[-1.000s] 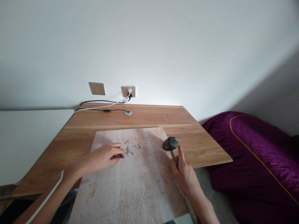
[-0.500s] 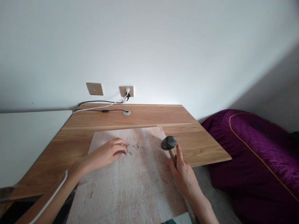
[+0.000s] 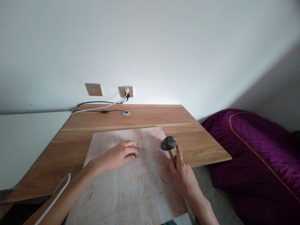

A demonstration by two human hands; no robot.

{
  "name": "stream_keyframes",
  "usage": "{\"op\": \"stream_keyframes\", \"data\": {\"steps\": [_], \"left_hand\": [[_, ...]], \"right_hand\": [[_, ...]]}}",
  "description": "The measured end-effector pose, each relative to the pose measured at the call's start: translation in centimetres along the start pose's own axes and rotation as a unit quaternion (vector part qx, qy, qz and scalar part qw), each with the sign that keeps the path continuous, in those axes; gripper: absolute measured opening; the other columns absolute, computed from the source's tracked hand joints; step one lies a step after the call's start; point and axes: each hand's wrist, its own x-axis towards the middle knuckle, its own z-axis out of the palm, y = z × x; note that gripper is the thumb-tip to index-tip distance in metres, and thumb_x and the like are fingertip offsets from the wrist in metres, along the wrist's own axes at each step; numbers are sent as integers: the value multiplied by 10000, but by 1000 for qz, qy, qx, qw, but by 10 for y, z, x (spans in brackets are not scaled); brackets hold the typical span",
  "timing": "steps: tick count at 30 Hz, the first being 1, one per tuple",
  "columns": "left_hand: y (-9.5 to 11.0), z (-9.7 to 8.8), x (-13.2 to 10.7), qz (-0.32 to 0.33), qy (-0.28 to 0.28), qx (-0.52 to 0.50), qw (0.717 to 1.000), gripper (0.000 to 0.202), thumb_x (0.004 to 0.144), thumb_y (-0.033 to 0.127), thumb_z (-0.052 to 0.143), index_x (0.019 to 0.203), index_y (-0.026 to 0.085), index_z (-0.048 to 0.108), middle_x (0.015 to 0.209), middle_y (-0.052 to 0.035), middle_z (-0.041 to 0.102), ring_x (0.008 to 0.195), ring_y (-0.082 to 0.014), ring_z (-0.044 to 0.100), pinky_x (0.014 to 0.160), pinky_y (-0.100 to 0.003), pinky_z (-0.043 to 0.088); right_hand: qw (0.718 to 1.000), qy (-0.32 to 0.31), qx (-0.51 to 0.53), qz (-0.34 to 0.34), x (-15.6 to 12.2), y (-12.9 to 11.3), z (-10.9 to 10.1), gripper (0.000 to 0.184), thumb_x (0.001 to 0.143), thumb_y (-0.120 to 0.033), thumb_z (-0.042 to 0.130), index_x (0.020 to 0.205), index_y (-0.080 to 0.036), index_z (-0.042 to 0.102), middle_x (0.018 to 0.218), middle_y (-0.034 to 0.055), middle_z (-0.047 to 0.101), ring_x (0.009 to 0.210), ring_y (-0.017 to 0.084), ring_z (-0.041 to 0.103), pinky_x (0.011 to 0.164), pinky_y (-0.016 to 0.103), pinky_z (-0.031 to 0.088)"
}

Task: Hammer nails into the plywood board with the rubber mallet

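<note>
My left hand (image 3: 124, 152) rests on the whitish wooden board (image 3: 131, 193), its fingers curled at a small pile of silver nails (image 3: 140, 148). Some nails are partly hidden under the fingertips. A row of small dark holes or dots runs across the board beyond this hand. My right hand (image 3: 184, 173) grips the handle of a mallet (image 3: 169, 143) at the board's right edge. Its dark, rounded head points away from me, and my index finger lies along its side.
The board lies on a wooden desk (image 3: 199, 140). Cables run along the back to a wall socket (image 3: 126, 91). A white surface (image 3: 32, 140) stands at left, and a purple fabric-covered piece (image 3: 234, 150) at right. A card-like item (image 3: 181, 220) lies at the board's near edge.
My left hand has slid right across the board, bringing the nails at its fingertips up against the others. My right hand and the mallet have stayed almost still.
</note>
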Motion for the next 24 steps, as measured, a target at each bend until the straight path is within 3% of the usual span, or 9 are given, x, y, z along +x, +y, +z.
{"op": "stream_keyframes", "data": {"steps": [8, 13, 16, 20, 24], "left_hand": [[6, -2, 9, 5, -9, 15, 1000, 218, 987, 79, 585, 996, 228, 744, 1241, -58, 637, 1074, -209, 685, 960, -351, 529], [3, -4, 9, -5, 16, 27, 1000, 186, 1013, 127, 564, 1000, 222, 723, 1402, -72, 570, 1119, -216, 674, 1003, -380, 525], [2, -4, 10, 18, 14, 31, 999, 191, 1032, 123, 530, 990, 217, 691, 1377, -71, 638, 1200, -239, 640, 1045, -403, 504], [3, -3, 11, 34, 15, 28, 999, 194, 1035, 105, 510, 999, 218, 664, 1186, -58, 726, 1120, -228, 648, 979, -381, 517], [3, -6, 11, 42, 40, 21, 998, 193, 1033, 103, 504, 1059, 222, 654, 1301, -62, 694, 1199, -229, 633, 1045, -399, 496]], "right_hand": [[1000, -2, 7, -5, 0, 0, -2, 715, 1021, -307, 310, 1650, 22, 228, 875, 177, 804, 780, 322, 786, 677, 377, 568], [999, 19, 17, -18, -2, 4, 3, 716, 1038, -339, 284, 1661, 6, 214, 883, 173, 805, 771, 327, 783, 678, 389, 559], [999, 19, 19, -20, -2, 5, 4, 727, 1043, -361, 267, 1667, 5, 196, 926, 187, 805, 794, 325, 784, 695, 391, 555], [1000, -2, 11, -5, -2, 3, 2, 741, 1028, -340, 273, 1669, 20, 177, 949, 202, 805, 820, 336, 789, 706, 397, 553], [1000, -16, 4, 6, 0, 1, -1, 749, 1024, -334, 278, 1670, 26, 164, 946, 200, 805, 833, 337, 795, 716, 398, 557]]}}
